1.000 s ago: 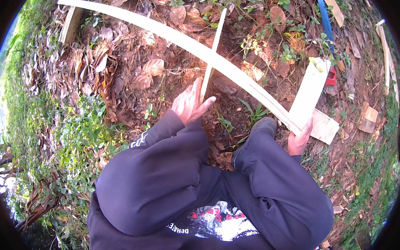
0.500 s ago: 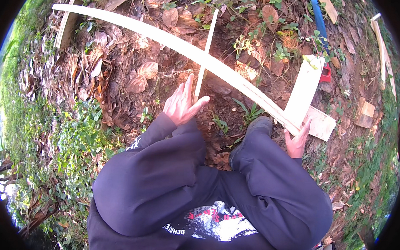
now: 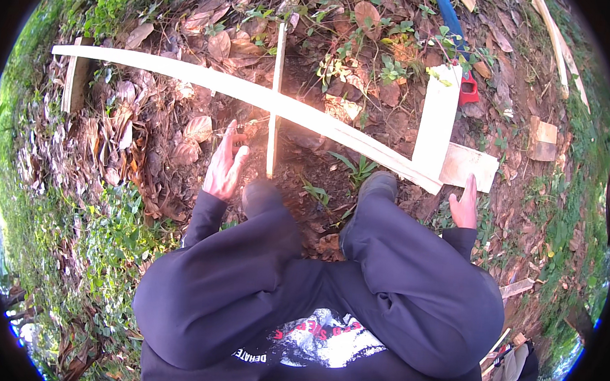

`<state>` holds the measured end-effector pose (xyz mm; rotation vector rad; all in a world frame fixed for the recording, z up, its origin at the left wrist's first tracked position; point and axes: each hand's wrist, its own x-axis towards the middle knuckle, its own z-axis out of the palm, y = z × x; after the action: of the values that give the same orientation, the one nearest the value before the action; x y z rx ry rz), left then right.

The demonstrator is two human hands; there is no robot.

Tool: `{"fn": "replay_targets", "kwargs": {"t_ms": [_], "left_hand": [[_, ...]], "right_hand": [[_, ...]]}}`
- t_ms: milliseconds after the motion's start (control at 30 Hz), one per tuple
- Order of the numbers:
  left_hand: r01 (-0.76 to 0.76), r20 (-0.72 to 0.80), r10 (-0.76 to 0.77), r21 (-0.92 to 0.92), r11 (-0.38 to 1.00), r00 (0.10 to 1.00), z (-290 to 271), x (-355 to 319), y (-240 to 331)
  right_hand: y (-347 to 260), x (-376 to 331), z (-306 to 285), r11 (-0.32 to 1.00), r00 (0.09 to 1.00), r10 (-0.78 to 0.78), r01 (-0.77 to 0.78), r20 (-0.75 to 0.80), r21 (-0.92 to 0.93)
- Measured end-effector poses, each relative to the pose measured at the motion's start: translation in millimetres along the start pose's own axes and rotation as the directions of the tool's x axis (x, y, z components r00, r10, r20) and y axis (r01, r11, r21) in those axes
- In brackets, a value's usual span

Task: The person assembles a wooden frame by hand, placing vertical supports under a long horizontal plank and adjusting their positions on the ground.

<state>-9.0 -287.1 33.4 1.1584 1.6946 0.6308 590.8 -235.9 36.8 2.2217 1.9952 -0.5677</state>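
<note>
Both hands are farther from the wood than in the earlier frame: the left hand (image 3: pixel 224 165) is away from the thin stick (image 3: pixel 271 145), and the right hand (image 3: pixel 464 205) is lower, off the corner where the boards meet. The left shoe (image 3: pixel 260 198) now shows too. The left hand is empty, its thumb spread from its fingers, near the stick's lower end. The right hand is also empty, fingers stretched forward, just beside the flat board (image 3: pixel 475 164); whether a fingertip touches it, I cannot tell. The long plank (image 3: pixel 208 77) slants across the ground, its left end at a wood block (image 3: pixel 72 88), its right end against the wide white board (image 3: pixel 437 114). The stick crosses the plank near its middle. A red handle (image 3: pixel 468 91) lies just beyond the white board.
</note>
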Motion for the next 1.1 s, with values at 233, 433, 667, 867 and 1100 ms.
{"fn": "replay_targets", "kwargs": {"t_ms": [233,433,667,867,1100], "left_hand": [[-0.021,-0.099,0.024,0.035,0.999,0.995,6,1,-5],[-0.024,-0.046,0.028,0.081,0.996,0.999,12,5,-13],[-0.021,-0.016,0.022,0.101,0.995,1.0,15,1,-6],[-0.014,-0.004,0.014,0.094,0.996,1.0,20,4,-4],[-0.076,-0.008,0.08,0.229,0.97,0.997,0,3,8]], "right_hand": [[78,42,48,0.586,0.71,0.683,-0.673,0.172,0.45],[112,50,87,-0.102,0.58,0.701,-0.494,0.414,0.864],[104,52,95,-0.232,0.569,0.695,-0.402,0.44,0.886],[124,49,100,-0.305,0.584,0.707,-0.254,0.397,0.918],[155,62,57,-0.102,0.814,0.58,0.026,0.038,0.994]]}}
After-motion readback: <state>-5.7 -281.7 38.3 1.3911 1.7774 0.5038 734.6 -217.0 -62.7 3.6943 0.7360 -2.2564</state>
